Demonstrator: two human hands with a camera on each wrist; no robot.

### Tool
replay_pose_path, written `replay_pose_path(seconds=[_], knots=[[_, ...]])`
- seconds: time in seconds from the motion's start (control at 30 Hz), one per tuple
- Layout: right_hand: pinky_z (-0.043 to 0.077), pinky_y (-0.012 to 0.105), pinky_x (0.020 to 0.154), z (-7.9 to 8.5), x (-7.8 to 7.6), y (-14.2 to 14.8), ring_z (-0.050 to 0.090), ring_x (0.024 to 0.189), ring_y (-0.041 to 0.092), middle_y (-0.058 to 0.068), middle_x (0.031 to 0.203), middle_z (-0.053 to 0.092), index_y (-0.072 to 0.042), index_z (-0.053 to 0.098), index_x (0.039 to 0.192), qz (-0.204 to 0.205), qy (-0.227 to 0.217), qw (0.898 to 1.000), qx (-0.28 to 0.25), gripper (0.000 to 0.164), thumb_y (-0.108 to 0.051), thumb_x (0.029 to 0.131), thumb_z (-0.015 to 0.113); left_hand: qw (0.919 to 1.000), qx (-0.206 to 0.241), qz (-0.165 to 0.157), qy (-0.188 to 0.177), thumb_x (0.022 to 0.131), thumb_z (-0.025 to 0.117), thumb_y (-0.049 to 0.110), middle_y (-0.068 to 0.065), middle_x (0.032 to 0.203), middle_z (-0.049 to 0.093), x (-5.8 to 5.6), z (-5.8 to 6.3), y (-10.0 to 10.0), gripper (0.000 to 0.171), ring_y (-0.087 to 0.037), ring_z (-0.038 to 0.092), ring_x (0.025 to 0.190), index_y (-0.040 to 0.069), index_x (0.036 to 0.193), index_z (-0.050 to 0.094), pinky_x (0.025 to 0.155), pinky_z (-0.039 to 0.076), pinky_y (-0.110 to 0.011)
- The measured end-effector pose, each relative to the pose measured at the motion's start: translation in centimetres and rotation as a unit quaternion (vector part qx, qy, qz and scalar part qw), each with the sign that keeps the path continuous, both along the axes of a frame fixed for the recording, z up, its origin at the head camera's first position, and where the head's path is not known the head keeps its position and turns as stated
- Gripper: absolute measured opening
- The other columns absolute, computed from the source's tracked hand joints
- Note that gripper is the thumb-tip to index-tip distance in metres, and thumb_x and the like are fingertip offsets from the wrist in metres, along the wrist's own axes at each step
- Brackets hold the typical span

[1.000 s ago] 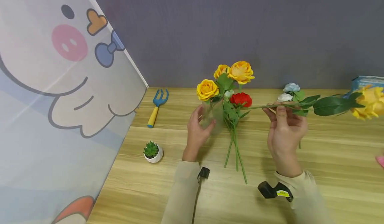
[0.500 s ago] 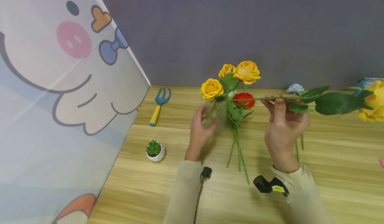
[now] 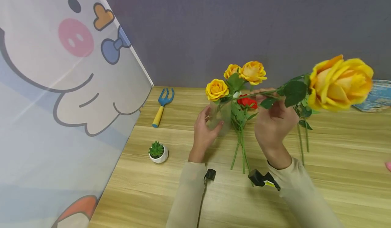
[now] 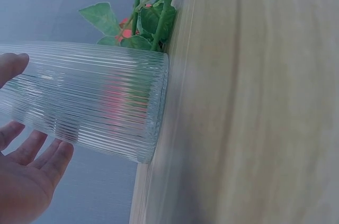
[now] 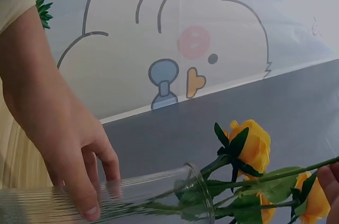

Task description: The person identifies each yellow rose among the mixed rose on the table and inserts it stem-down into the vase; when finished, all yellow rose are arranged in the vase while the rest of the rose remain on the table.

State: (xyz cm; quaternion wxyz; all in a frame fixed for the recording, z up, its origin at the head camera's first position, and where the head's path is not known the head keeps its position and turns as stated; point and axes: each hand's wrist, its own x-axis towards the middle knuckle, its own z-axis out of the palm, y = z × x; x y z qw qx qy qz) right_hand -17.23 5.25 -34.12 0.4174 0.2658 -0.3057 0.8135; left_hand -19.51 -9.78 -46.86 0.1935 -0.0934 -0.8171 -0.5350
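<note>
My left hand (image 3: 203, 134) grips a clear ribbed glass vase (image 4: 90, 97), fingers on one side and thumb on the other. The vase stands upright on the table. Several yellow roses (image 3: 217, 89) rise from its mouth. My right hand (image 3: 275, 126) pinches the green stem of another large yellow rose (image 3: 339, 83). This rose leans to the right, its bloom raised, while its stem (image 5: 286, 172) runs down to the vase mouth among the leaves. A red flower (image 3: 247, 101) lies just right of the vase, partly behind my right fingers, near loose green stems (image 3: 239, 146).
A blue-and-yellow hand fork (image 3: 163, 106) and a potted succulent (image 3: 158, 151) are at the left. More flower stems (image 3: 300, 143) lie beyond my right hand. A blue printed item (image 3: 377, 95) sits at the back right, against the grey wall (image 3: 183, 34).
My right hand has moved left toward the vase, bringing the rose's stem end to its mouth. The bloom has swung up and left from the right edge. My left hand keeps its hold.
</note>
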Motion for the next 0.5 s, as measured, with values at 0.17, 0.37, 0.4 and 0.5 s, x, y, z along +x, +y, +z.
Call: replay_pose_path(seconds=[0.17,0.37,0.4,0.5], knots=[[0.060,0.036,0.083,0.3,-0.4,-0.3,0.068,0.083,0.028,0.016,0.079,0.068,0.018,0.066,0.092,-0.030,0.005,0.999,0.032,0.014,0.023,0.094,0.053,1.0000,0.000,-0.002,0.007,0.085,0.080,0.011,-0.025,0.135,0.060,0.0,-0.1,0.2,0.070,-0.037,0.060,0.126,-0.007,0.145,0.049,0.105,0.055,-0.046],[0.062,0.028,0.079,1.5,-0.8,-0.2,0.071,0.082,0.014,0.006,0.084,0.069,0.020,0.061,0.088,-0.181,-0.064,0.964,0.186,0.007,0.023,0.090,0.054,1.0000,0.000,0.000,0.005,0.084,0.080,0.011,-0.025,0.135,0.060,0.0,0.2,0.2,0.071,-0.038,0.059,0.127,-0.007,0.145,0.049,0.106,0.054,-0.047],[0.062,0.027,0.079,1.6,-0.8,-0.2,0.071,0.082,0.012,0.008,0.085,0.069,0.021,0.060,0.087,-0.197,-0.071,0.955,0.210,0.006,0.021,0.090,0.055,1.0000,-0.001,0.000,0.003,0.084,0.080,0.011,-0.025,0.135,0.060,0.0,0.2,0.2,0.071,-0.037,0.059,0.127,-0.006,0.145,0.049,0.106,0.054,-0.046],[0.062,0.025,0.079,1.6,-0.9,-0.3,0.071,0.085,0.010,0.020,0.087,0.069,0.021,0.062,0.092,-0.200,-0.086,0.942,0.256,0.006,0.018,0.092,0.057,1.0000,0.000,0.002,0.002,0.084,0.080,0.010,-0.024,0.135,0.060,0.0,0.2,0.1,0.071,-0.036,0.059,0.127,-0.005,0.145,0.049,0.107,0.054,-0.045]])
